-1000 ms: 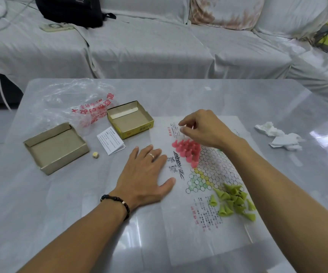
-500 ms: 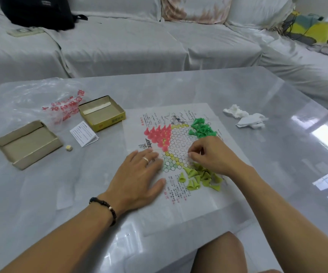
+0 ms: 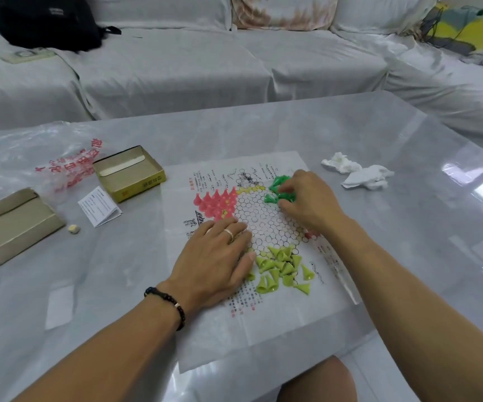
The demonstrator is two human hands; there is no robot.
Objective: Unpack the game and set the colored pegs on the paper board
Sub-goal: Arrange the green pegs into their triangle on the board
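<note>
The paper board (image 3: 263, 320) lies flat on the glossy grey table (image 3: 408, 227), at its near centre. Three groups of pegs sit on the board. The pink pegs (image 3: 215, 203) stand in a packed triangle at the board's far left; an exact count cannot be told. The dark green pegs (image 3: 278, 190) cluster at the far right, partly hidden. The lime pegs (image 3: 282, 268) lie toppled in a loose heap near the board's middle, roughly fifteen.

The left hand (image 3: 217, 262) rests palm down, fingers spread flat, on the board's left edge, grasping nothing. The right hand (image 3: 307, 201) reaches into the dark green pegs, fingertips curled among them; whether it pinches one cannot be told.

Left of the board: two open cardboard box halves, a yellow-sided one (image 3: 128, 172) and a plain one (image 3: 11, 224), one folded leaflet (image 3: 99, 206), one small die (image 3: 73, 228), one clear plastic bag (image 3: 31, 158). Right of the board: two crumpled tissues (image 3: 359, 172)
</note>
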